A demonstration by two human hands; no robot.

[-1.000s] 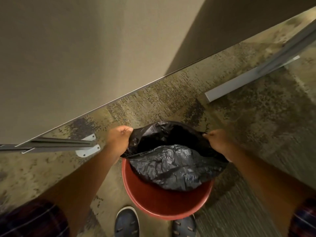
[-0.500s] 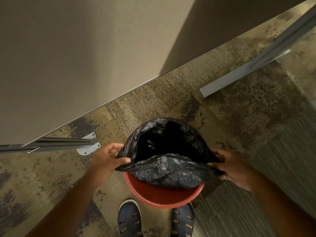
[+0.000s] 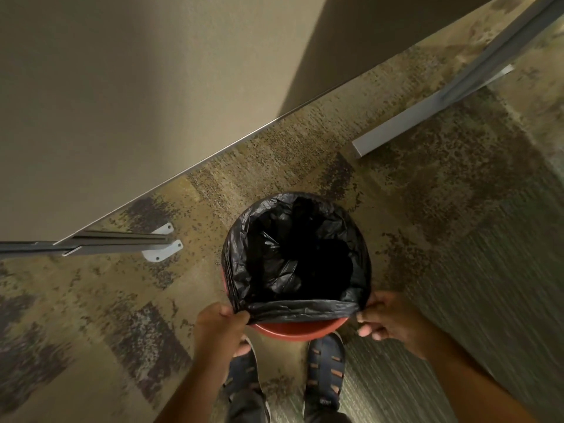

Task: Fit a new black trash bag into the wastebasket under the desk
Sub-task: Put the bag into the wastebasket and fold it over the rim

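Note:
A round red wastebasket (image 3: 297,330) stands on the carpet in front of my feet. A black trash bag (image 3: 293,257) lines it, its mouth stretched wide over the far and side rim. Only the near red rim shows bare. My left hand (image 3: 219,328) pinches the bag's near edge at the left. My right hand (image 3: 389,320) pinches the same edge at the right. The edge runs taut between both hands, just above the near rim. The bag's inside is dark and its bottom is hidden.
A beige partition wall (image 3: 137,87) rises at the back left, with a metal foot and bracket (image 3: 161,248) on the floor to the left of the basket. A grey desk leg bar (image 3: 427,114) lies at the back right. My dark sandals (image 3: 325,370) stand right behind the basket.
Both hands have slid from the basket's sides to its near edge, pulling the bag down. The loose flap that lay over the opening is gone and the bag's mouth is wide and round.

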